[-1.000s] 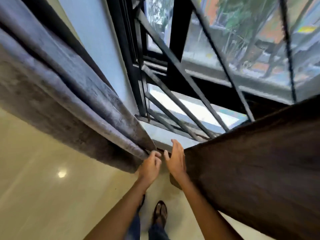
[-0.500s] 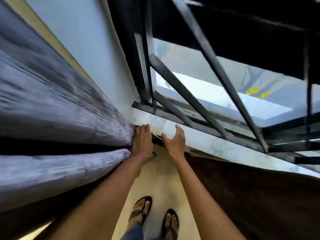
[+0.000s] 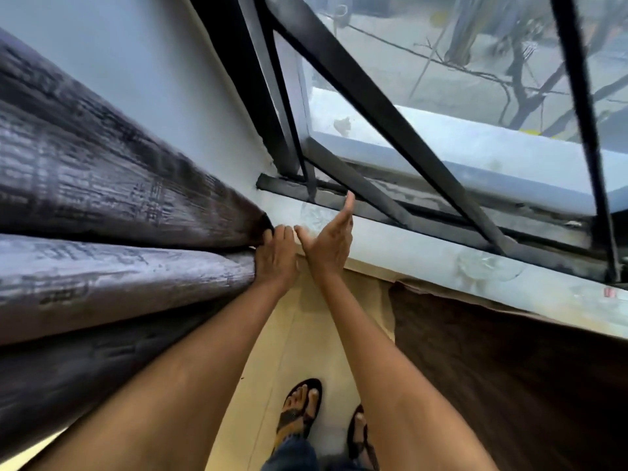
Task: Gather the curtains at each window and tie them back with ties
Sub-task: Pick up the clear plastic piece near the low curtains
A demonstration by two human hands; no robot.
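Note:
A grey velvet curtain [image 3: 102, 205] hangs in thick folds along the left wall. My left hand [image 3: 276, 258] grips its inner edge beside the window sill, fingers curled into the fabric. My right hand [image 3: 331, 239] is held flat just right of it, fingers straight and pointing up toward the window frame, holding nothing. A second, dark brown curtain [image 3: 509, 368] hangs at the lower right below the sill. No tie is visible.
The window [image 3: 475, 79] has black diagonal bars [image 3: 373, 107] and a pale stone sill [image 3: 424, 253]. Below are a cream tiled floor [image 3: 272, 351] and my feet in sandals [image 3: 299, 413]. The white wall [image 3: 153, 79] stands behind the grey curtain.
The view has dropped and moved closer to the sill. My left hand has pressed further into the grey curtain's edge; my right hand has lifted off the sill edge with its fingers straightened.

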